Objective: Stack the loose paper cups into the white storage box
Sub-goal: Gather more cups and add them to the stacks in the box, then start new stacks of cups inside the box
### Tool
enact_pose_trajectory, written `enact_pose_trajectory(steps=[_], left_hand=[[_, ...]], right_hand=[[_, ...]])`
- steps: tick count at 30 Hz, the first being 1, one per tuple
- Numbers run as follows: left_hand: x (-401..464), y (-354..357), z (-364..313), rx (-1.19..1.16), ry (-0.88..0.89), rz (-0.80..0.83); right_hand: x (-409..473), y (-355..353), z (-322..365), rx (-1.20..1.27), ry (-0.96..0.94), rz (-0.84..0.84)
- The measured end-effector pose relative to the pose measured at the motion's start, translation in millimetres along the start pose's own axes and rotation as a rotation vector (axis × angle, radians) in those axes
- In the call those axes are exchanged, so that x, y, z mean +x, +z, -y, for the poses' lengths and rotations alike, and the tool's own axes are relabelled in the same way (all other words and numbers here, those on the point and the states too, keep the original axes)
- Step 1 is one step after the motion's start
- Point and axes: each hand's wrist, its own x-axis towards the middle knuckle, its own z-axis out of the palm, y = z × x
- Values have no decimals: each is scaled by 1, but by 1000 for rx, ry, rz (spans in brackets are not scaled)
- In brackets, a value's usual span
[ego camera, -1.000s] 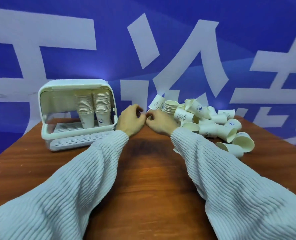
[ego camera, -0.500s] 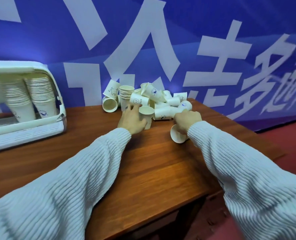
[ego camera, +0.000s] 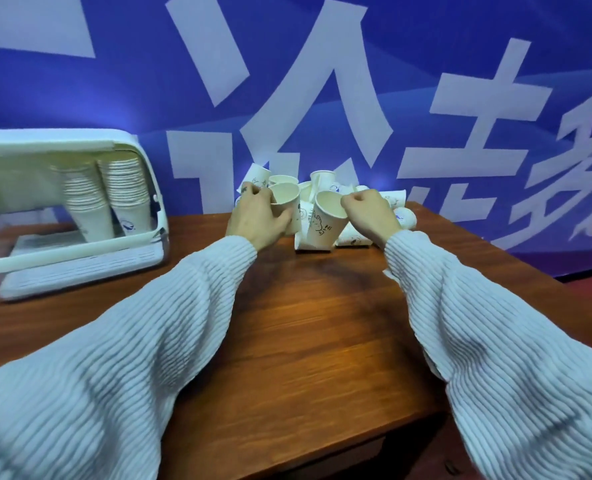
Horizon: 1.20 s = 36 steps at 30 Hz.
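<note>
Currently mid-pickup: one paper cup (ego camera: 287,206) wrapped in left hand (ego camera: 256,220), another cup (ego camera: 325,220) pinched at rim by right hand (ego camera: 369,216), both over loose pile (ego camera: 356,202) at surface's far edge. Next: nest them, carry to white storage box (ego camera: 69,209), far-left corner, two stacks (ego camera: 107,195) inside.

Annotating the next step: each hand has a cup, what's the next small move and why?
Probably nest the two: slide the right hand's cup into the left hand's cup. Both are held mouth-up, close together, and the white storage box already holds nested stacks.
</note>
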Motion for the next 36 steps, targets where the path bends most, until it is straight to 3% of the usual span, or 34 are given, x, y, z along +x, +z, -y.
enact_pose_trajectory(steps=[9,16,19,26,36], left_hand=[[-24,-129,98,43,-228,-213],[-59,-197,168,14,-453,-424],[-69,-210,189,-13,-438,-473],[-79,-219,209,-1,-374,-459],[-47,-186,214,6,-193,-326]], right_hand=[[-2,105,114,229,-187,136],[-15,183,191,195,-323,157],[-15,211,213,144,-319,222],[-23,257,239,-274,-347,372],[-19,236,211,-279,-441,334]])
